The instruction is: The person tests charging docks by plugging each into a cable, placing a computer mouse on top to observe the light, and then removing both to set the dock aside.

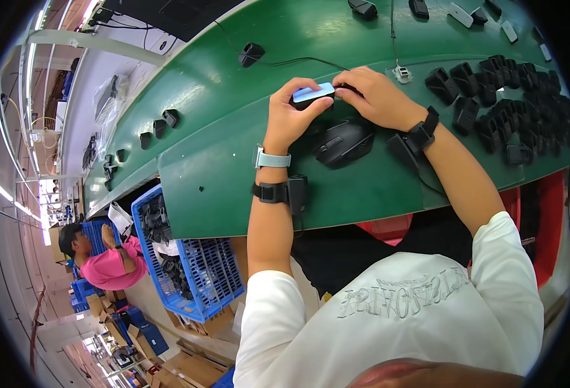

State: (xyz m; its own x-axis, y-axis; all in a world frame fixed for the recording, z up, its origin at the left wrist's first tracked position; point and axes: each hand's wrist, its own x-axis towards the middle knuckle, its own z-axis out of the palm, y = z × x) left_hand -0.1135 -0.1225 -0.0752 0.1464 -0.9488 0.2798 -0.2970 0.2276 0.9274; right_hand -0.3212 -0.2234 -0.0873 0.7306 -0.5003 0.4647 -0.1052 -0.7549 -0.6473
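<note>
My left hand (290, 110) grips a small black device with a shiny pale-blue top (313, 92), its fingers and thumb around the sides. My right hand (375, 97) is closed at the device's right end, pinching a small black part (349, 90). Whether that part is joined to the device, I cannot tell. Just below my hands a black computer mouse (343, 142) lies on the green worktable (227, 161). A thin black cable (298, 60) runs from a black block (251, 55) toward my right fingers. Both wrists wear black strapped units, and a watch is on the left.
Many black housings (466, 113) crowd the table's right side. A white connector (402, 74) hangs on a cable beyond my right hand. Several black pieces (159, 128) stand at left. A blue crate (201, 291) and red bins (550, 226) border the near edge. A person in pink (110, 265) sits left.
</note>
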